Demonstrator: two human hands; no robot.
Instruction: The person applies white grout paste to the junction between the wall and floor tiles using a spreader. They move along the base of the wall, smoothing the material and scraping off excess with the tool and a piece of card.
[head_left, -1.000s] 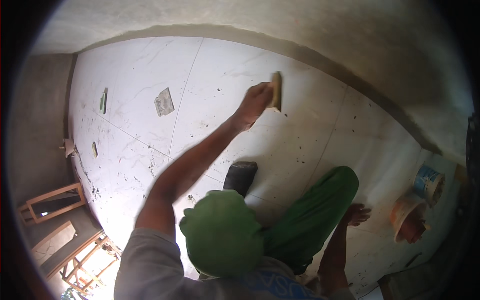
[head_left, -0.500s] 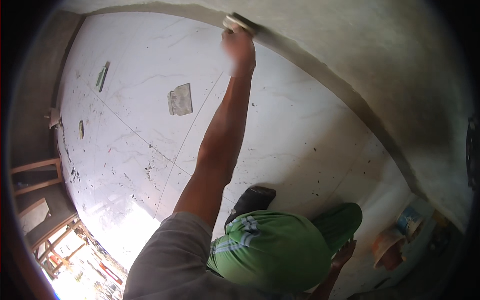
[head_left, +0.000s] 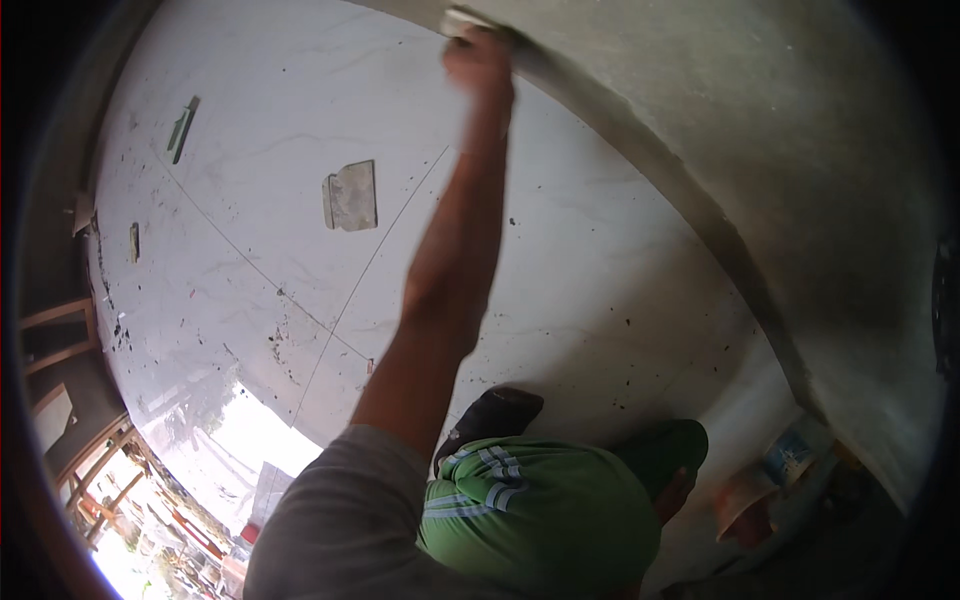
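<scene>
In the head view, locate the blurred rectangular float [head_left: 461, 22] at the dark band [head_left: 716, 232] along the wall [head_left: 810, 170] foot, clamped in the left hand [head_left: 479, 64]. Judge the band as already laid; cannot tell the amount left unfinished. Note the right hand [head_left: 678, 493] beside the green-trousered knee [head_left: 675, 442], with grip too hidden to tell.

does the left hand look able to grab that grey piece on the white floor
Probably not as things stand: the left hand looks taken up with a flat hand tool at the dark strip. Nothing seems to block the way to the grey piece, though, so only the full grip appears to hinder it.
</scene>
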